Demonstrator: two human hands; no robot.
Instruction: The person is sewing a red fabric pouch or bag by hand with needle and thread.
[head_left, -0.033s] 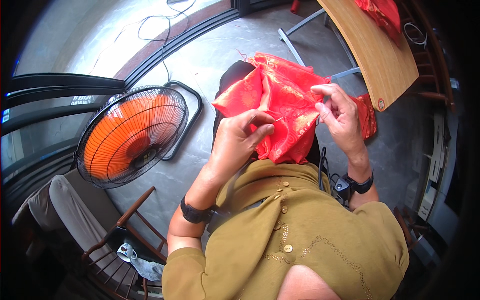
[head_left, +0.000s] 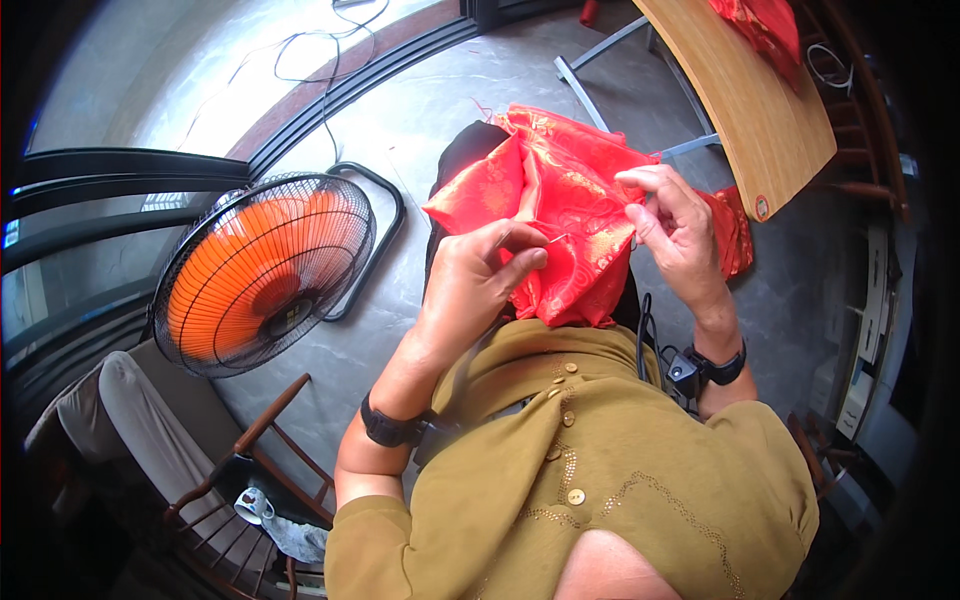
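Note:
Red brocade cloth (head_left: 585, 185) with a gold pattern lies bunched over my lap, partly on dark trousers. Between thumb and forefinger my left hand (head_left: 485, 270) pinches a thin, pale needle (head_left: 557, 239), whose tip sticks out to the right above the cloth. My right hand (head_left: 685, 225) is at the cloth's right edge, thumb and forefinger tips parted with nothing plain between them. The thumb is close to a raised fold; whether it touches the fold I cannot tell. Any thread between the hands is too fine to make out.
A floor fan (head_left: 265, 275) with orange blades stands at the left. A wooden table (head_left: 750, 100) at the upper right bears more red cloth (head_left: 765, 35); another red piece (head_left: 732, 235) hangs below. Lower left is a wooden chair (head_left: 270, 415) with a grey cloth (head_left: 285, 530).
My right hand has shifted very slightly to the left. The left hand, the needle and the cloth look almost unmoved.

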